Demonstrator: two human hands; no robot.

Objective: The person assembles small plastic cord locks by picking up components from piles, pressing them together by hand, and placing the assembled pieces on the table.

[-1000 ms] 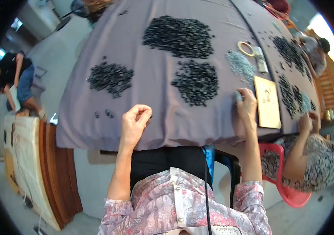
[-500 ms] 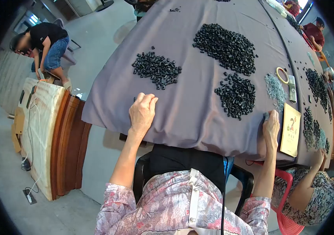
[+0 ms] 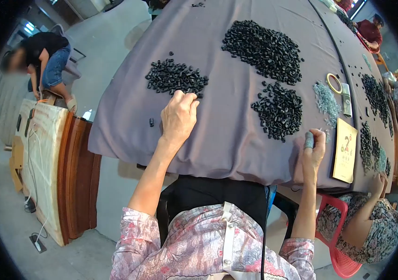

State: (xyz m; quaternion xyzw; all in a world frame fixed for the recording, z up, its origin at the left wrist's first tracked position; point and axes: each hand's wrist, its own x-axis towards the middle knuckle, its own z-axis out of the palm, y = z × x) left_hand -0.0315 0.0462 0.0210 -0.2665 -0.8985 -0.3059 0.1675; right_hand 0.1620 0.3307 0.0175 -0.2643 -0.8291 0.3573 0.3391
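My left hand is closed, its fingertips at the near edge of a small heap of black tube-like pieces. Whatever those fingers hold is hidden. One loose black piece lies to the left of that hand. My right hand is in a pinch above the cloth, near the yellow booklet. A grey cover wraps one of its fingers; anything between the fingertips is too small to name. Just left of it is a second heap of black pieces.
A grey cloth covers the table. Farther back is a larger black heap. To the right lie clear small pieces, a tape roll and more piles. A person sits at right; another bends at left.
My left hand has moved forward and right to the heap's edge, leaving the loose piece in plain view. My right hand has turned and shifted slightly left. The view has shifted slightly.
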